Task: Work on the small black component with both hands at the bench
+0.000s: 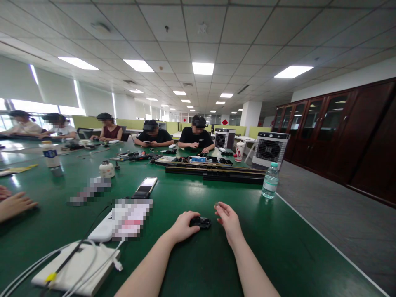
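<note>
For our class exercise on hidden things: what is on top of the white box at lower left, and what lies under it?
White cables and a black cable with a yellow tag cross the flat white box. Whatever lies directly beneath is covered.

Passage across the green table (297, 243) is afforded between the right hand (228, 220) and the water bottle (270, 181); leftward it is obstructed by the white box (74, 264), forward by black rails (233, 177).

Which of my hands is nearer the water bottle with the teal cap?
Your right. The right hand is nearer you than the bottle and to its left, not touching it; the left hand is farther left, holding the black device.
</note>
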`<move>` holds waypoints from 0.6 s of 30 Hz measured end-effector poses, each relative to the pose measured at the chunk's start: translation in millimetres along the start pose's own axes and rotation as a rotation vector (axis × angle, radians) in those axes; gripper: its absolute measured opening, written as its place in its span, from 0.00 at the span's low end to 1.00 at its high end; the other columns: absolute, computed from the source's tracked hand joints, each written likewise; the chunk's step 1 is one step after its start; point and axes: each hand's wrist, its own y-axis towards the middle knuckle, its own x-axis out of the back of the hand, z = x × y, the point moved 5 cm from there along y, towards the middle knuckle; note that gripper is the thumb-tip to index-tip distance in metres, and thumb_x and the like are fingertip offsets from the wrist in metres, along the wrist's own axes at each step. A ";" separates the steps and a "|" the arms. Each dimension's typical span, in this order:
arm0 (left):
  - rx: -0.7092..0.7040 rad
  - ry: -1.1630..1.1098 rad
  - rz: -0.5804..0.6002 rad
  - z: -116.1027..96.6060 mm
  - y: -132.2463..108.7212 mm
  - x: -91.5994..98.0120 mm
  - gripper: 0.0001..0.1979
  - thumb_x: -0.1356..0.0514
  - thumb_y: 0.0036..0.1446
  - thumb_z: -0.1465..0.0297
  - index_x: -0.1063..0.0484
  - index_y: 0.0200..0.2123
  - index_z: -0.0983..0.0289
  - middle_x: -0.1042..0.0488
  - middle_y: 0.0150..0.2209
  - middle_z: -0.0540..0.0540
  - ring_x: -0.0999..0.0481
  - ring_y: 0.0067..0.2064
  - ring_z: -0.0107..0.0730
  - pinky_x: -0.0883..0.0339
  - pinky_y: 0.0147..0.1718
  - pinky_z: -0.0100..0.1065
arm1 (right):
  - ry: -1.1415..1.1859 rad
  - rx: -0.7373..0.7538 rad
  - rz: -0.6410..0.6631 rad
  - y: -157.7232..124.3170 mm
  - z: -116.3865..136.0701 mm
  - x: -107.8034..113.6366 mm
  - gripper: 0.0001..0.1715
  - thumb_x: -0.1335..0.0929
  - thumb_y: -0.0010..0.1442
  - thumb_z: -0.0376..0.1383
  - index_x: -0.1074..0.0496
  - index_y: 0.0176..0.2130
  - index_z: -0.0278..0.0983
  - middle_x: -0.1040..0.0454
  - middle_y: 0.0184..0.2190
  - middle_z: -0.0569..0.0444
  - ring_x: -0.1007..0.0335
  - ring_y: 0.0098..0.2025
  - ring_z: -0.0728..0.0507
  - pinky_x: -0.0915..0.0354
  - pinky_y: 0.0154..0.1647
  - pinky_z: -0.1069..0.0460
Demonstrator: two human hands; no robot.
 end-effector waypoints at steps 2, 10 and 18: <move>-0.004 0.010 0.001 1.7 0.6 -1.2 0.23 0.40 0.47 0.68 0.31 0.49 0.62 0.28 0.46 0.56 0.31 0.48 0.41 0.39 0.50 0.38 | -0.128 0.124 0.077 -1.8 4.2 -6.0 0.25 0.29 0.44 0.48 0.29 0.38 0.36 0.23 0.37 0.47 0.28 0.39 0.40 0.33 0.36 0.49; -0.027 0.028 -0.009 3.9 2.1 -3.1 0.22 0.40 0.47 0.68 0.31 0.48 0.62 0.27 0.45 0.55 0.30 0.47 0.40 0.38 0.48 0.37 | -0.661 0.385 0.317 -20.8 16.4 -24.6 0.12 0.34 0.52 0.36 0.26 0.38 0.39 0.25 0.40 0.51 0.33 0.46 0.42 0.40 0.51 0.47; -0.028 0.027 -0.011 1.7 2.5 -2.3 0.22 0.39 0.46 0.69 0.31 0.48 0.61 0.27 0.45 0.55 0.30 0.47 0.39 0.38 0.49 0.37 | -0.887 0.401 0.436 -23.2 4.3 -29.5 0.11 0.32 0.49 0.33 0.26 0.35 0.42 0.26 0.40 0.53 0.34 0.45 0.41 0.41 0.48 0.47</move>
